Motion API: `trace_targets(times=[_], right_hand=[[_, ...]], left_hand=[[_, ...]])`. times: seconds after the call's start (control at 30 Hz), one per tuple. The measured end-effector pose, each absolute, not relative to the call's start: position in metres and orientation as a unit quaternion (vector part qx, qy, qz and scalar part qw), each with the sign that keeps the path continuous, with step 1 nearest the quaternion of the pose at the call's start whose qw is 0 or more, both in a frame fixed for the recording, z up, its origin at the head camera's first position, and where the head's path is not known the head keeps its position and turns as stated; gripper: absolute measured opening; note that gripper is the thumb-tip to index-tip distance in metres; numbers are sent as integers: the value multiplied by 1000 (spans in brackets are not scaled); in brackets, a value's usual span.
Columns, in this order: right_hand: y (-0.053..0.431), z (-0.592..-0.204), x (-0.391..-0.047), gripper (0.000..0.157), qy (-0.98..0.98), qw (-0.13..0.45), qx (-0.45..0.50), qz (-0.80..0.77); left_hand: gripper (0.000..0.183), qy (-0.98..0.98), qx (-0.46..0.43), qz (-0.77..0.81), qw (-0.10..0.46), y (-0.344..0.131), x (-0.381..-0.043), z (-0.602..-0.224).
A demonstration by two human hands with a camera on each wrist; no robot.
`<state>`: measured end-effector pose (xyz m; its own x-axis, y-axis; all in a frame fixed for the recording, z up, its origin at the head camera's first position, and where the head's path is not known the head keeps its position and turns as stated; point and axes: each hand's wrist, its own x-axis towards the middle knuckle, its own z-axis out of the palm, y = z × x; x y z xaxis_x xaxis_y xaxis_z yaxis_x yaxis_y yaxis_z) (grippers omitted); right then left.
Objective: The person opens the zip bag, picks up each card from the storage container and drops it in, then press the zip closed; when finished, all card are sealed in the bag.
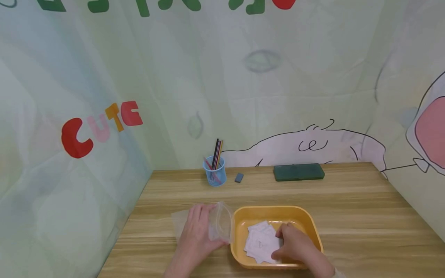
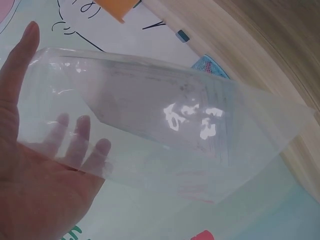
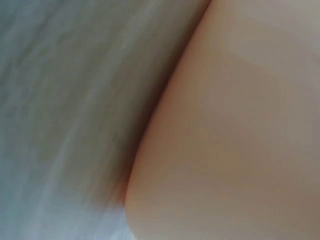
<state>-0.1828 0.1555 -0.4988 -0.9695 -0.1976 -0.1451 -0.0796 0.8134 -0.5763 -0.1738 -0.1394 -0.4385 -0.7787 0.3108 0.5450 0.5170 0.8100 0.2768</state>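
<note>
My left hand [image 1: 196, 233] holds a clear plastic bag [image 1: 220, 224] by its mouth, fingers at one edge and thumb at the other. The mouth gapes toward the yellow tray [image 1: 267, 210]. Through the film of the bag [image 2: 265, 125], the left wrist view shows a flat greyish sheet-like shape and bright reflections. In the tray lies a loose, overlapping pile of white paper pieces [image 1: 261, 243] with faint markings. My right hand [image 1: 295, 243] reaches in over the tray's near right side, gripping the pile's right edge between curled fingers and thumb. The right wrist view is mostly blurred skin.
Behind the tray, a blue mesh cup [image 1: 216, 175] holds several pencils. Beside it lies a small grey-blue block [image 1: 238, 177], and farther right a dark green flat case [image 1: 299, 172]. A printed cloth [image 1: 208, 77] hangs around the wooden table [image 1: 365, 216].
</note>
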Motion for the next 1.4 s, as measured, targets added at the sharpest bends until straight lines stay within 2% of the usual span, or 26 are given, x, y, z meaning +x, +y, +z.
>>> trace_targets(times=[0.13, 0.37, 0.53, 0.73, 0.93, 1.07, 1.27, 1.4], right_hand=[[161, -498, -184, 47, 932, 100, -91, -335], [175, -494, -183, 26, 905, 75, -120, -402], [177, -488, -183, 23, 893, 61, -115, -430], [175, -485, -183, 19, 895, 55, -93, -432], [170, -479, -186, 10, 905, 20, -17, -426], [170, -470, -188, 9, 905, -24, 0, -426], [171, -448, -185, 20, 909, -81, 5, -410], [168, -433, -181, 21, 902, -108, 14, -418]], left_hand=[[99, -918, -228, -210, 247, -139, -174, -437], [98, -918, -226, -213, 245, -139, -174, -436], [99, -920, -226, -207, 244, -139, -174, -436], [100, -922, -223, -210, 239, -138, -174, -436], [100, -922, -221, -212, 237, -138, -174, -437], [100, -921, -222, -212, 241, -138, -174, -437], [102, -920, -220, -215, 243, -138, -174, -435], [102, -920, -220, -219, 241, -138, -173, -434]])
